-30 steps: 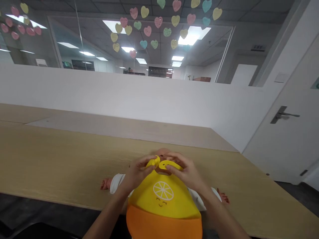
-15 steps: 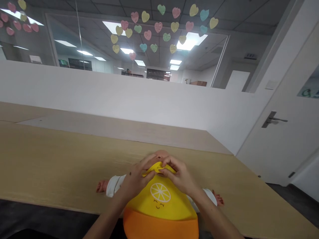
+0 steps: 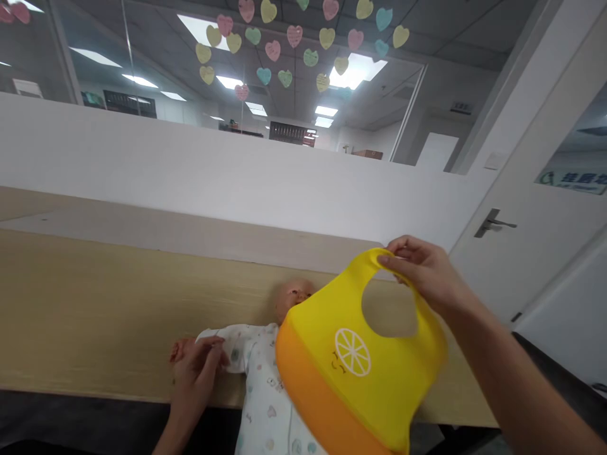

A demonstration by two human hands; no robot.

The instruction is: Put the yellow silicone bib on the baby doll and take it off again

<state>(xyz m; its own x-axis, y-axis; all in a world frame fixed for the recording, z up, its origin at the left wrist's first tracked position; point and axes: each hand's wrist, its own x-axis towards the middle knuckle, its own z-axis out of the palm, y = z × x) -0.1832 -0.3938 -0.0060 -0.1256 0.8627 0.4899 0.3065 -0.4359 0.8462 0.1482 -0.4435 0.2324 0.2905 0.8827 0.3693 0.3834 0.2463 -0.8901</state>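
My right hand [image 3: 424, 272] pinches the neck band of a yellow silicone bib [image 3: 322, 328], which hangs tilted with its neck opening visible. On the bib are a white lemon slice print with a smiling face and an orange catch pocket [image 3: 313, 392]. Beneath it a baby doll [image 3: 270, 379] in a white patterned suit lies on its back; the bib hides part of its face and its far arm. My left hand [image 3: 194, 379] hovers over or touches the doll's sleeve, fingers loosely bent, with nothing visible in them.
The doll lies on a long light wooden table [image 3: 95, 303] near its front edge. A white wall [image 3: 190, 170] with a window stands behind it, with heart-shaped paper notes [image 3: 294, 36] on the glass. To the right is a white door with a metal handle [image 3: 493, 223].
The bib has come away from the doll's neck and moved up and right in my right hand. My left hand has let go of it and moved left. The view has shifted slightly.
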